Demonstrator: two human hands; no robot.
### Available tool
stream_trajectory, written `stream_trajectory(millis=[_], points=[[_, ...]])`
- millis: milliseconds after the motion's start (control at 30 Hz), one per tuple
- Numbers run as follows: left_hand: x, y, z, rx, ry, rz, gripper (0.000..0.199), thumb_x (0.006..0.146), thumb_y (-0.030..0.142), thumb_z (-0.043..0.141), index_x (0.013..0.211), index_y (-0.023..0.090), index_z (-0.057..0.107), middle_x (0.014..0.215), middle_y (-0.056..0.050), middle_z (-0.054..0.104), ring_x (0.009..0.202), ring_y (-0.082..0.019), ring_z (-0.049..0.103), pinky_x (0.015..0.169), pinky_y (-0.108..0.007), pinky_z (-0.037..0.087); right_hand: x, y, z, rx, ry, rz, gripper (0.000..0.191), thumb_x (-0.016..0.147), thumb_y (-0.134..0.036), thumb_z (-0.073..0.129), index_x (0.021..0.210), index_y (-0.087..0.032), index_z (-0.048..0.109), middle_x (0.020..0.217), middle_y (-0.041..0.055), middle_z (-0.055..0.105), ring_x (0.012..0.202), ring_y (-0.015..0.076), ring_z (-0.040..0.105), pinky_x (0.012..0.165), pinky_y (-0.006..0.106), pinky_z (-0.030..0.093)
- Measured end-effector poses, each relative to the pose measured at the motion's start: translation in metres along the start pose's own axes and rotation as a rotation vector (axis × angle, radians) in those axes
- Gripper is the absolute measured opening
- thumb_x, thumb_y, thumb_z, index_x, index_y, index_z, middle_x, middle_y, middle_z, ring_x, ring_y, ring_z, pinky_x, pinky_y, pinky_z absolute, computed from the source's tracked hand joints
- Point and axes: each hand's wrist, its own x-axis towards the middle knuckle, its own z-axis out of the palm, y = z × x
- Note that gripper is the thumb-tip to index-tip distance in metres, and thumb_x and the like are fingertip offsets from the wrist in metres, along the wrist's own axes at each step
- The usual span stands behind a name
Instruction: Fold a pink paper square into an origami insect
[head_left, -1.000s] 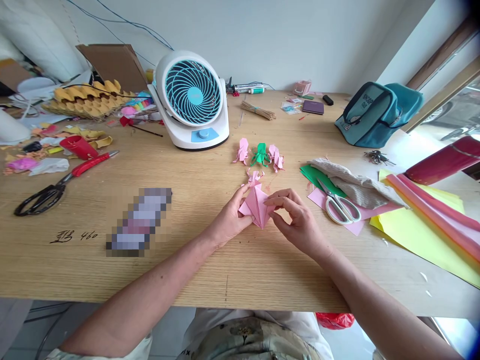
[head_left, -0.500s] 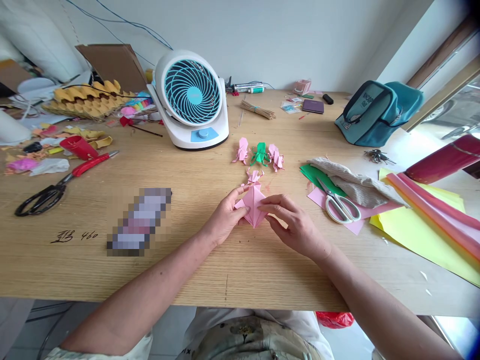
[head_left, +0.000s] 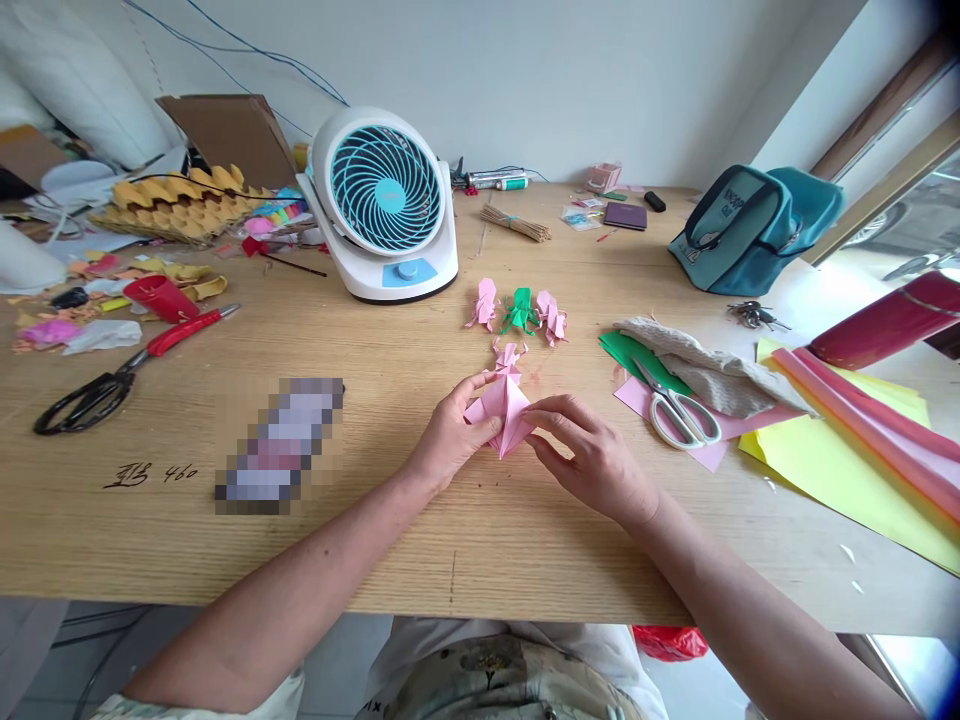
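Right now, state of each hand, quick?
Left hand: closed, holding the folded pink paper.
Right hand: fingertips at the paper's right edge; whether pinched shut, cannot tell.

Craft workspace: wooden table (head_left: 390, 365), scissors (head_left: 670, 397), coloured paper (head_left: 825, 465), folded paper figures (head_left: 520, 308).

Wooden table (head_left: 450, 545), white fan (head_left: 390, 195), folded paper figures (head_left: 519, 312), teal bag (head_left: 739, 235), shears (head_left: 169, 337)
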Motion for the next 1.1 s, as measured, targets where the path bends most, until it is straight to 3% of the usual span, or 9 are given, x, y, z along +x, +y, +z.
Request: stream_trajectory(millis=[167,267,500,733,900,1100], points=[[0.001,-0.004,-0.001,-0.009,-0.006,0.013,0.063,0.074,0.039,0.080,0.130,0.018,0.059,0.122,-0.013,0.068,0.100,-0.022,0.066,0.075,-0.025,0.052,0.002,-0.001,-0.001,-0.183,0.026,-0.059,0.034,0.093,-0.026,0.062,0.126,-0.021,0.056,0.100,0.0112,0.067,0.086,0.0242,0.063,0.073,0.040,0.052],[0.003,-0.006,-0.001,0.015,-0.007,0.057,0.057,0.073,0.038,0.082,0.124,0.019,0.064,0.127,-0.012,0.066,0.110,-0.023,0.064,0.083,-0.026,0.051,0.001,-0.003,0.000,-0.227,0.052,-0.092,0.034,0.093,-0.019,0.059,0.126,-0.022,0.056,0.092,0.0091,0.067,0.079,0.0228,0.061,0.068,0.038,0.049],[0.001,-0.005,0.000,0.063,-0.032,0.050,0.047,0.075,0.030,0.078,0.118,0.019,0.065,0.113,-0.007,0.070,0.091,-0.018,0.065,0.069,-0.023,0.050,-0.003,-0.004,0.002,-0.090,0.170,0.075,0.033,0.094,-0.011,0.050,0.125,-0.023,0.054,0.083,0.0055,0.060,0.074,0.0201,0.057,0.068,0.036,0.048],[0.001,-0.003,-0.001,0.199,-0.025,0.087,0.039,0.075,0.023,0.072,0.113,0.017,0.065,0.100,-0.004,0.070,0.082,-0.016,0.063,0.069,-0.023,0.048,0.001,0.002,-0.005,-0.026,-0.018,-0.023,0.052,0.092,-0.003,0.042,0.137,-0.028,0.050,0.100,0.0088,0.052,0.086,0.0204,0.057,0.071,0.035,0.054],[-0.001,0.002,0.001,0.344,-0.074,0.128,0.032,0.076,0.030,0.075,0.104,0.016,0.069,0.094,-0.004,0.071,0.084,-0.018,0.063,0.071,-0.023,0.048,0.002,0.002,-0.003,-0.127,-0.129,-0.112,0.035,0.094,-0.008,0.047,0.125,-0.021,0.057,0.107,0.0124,0.053,0.089,0.0205,0.058,0.072,0.035,0.055],[0.001,0.000,0.000,0.194,-0.177,0.016,0.048,0.073,0.035,0.079,0.115,0.015,0.068,0.104,-0.007,0.073,0.087,-0.020,0.067,0.075,-0.027,0.052,0.001,0.006,-0.006,-0.203,-0.164,-0.193,0.023,0.096,-0.015,0.051,0.117,-0.019,0.058,0.110,0.0135,0.058,0.092,0.0220,0.062,0.076,0.037,0.057]])
